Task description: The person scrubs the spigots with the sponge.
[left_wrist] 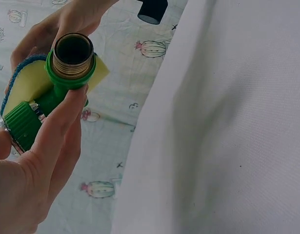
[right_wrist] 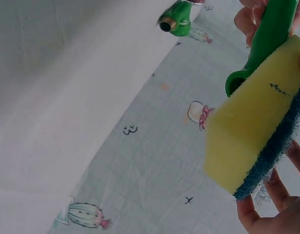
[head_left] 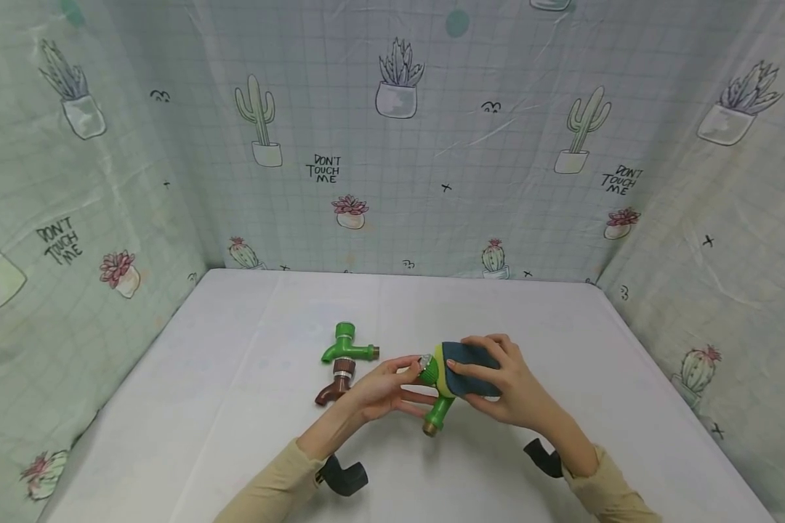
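Observation:
Above the table, my left hand [head_left: 387, 388] grips a green plastic tap [head_left: 438, 415] by its ribbed knob, between thumb and fingers. The tap's brass threaded inlet [left_wrist: 74, 56] faces the camera in the left wrist view. My right hand [head_left: 520, 388] holds a sponge [head_left: 474, 369], yellow with a dark blue scouring side. Its yellow face [right_wrist: 252, 122] lies against the tap's body, while the fingers bend over the blue side. Part of the tap is hidden behind the sponge.
Left of the hands, a second green tap [head_left: 345, 349] and a brown tap [head_left: 333, 388] lie close together on the white table [head_left: 255, 349]. Black curved pieces [head_left: 345, 476] show near the wrists. Cactus-print cloth [head_left: 432, 160] surrounds the table at the back and sides.

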`<state>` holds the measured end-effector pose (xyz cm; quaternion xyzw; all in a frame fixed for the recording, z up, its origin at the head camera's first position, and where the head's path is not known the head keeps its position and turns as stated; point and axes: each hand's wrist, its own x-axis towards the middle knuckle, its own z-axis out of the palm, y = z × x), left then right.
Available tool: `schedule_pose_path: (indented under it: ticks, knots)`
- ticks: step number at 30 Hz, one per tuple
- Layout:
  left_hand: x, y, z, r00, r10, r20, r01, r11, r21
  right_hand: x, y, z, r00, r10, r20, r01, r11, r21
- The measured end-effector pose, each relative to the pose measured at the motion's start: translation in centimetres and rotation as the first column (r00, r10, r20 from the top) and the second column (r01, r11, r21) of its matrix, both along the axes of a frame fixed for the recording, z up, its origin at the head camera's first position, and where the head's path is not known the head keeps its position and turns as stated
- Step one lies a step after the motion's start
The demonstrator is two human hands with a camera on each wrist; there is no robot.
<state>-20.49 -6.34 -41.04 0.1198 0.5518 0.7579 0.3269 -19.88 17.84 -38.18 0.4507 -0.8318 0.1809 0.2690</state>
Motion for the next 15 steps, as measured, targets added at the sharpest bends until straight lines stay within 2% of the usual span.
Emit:
schedule_pose_path:
  ticks: [9, 15]
  knots:
    - [0.22, 0.08, 0.05, 1.0, 0.002, 0.025, -0.002, 1.0, 0.009, -0.58, 0.31, 0.21, 0.998, -0.051, 0.026, 0.052, 0.998, -0.022]
    - [0.22, 0.19, 0.16, 0.995, 0.067, 0.069, -0.067, 0.998, -0.002, 0.31, -0.31, 0.26, 0.998, -0.015, 0.064, 0.017, 0.999, -0.035]
